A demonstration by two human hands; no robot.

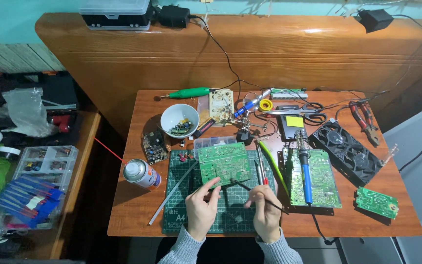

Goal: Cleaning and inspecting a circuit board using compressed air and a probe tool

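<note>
A green circuit board (223,164) lies on a dark green cutting mat (181,205) at the table's front. My left hand (202,205) rests on the mat with its fingertips on the board's near edge. My right hand (265,208) pinches a thin black tool (250,190) whose tip reaches toward the board's near right corner. A blue-handled soldering iron (305,173) lies on a second green board (313,178) to the right.
A spray can (141,173) stands at the left. A white bowl (179,120) of small parts, a black double fan (350,151), scissors (308,110), red pliers (365,117) and a small green board (376,202) crowd the table. A parts organiser (45,164) sits on the left bench.
</note>
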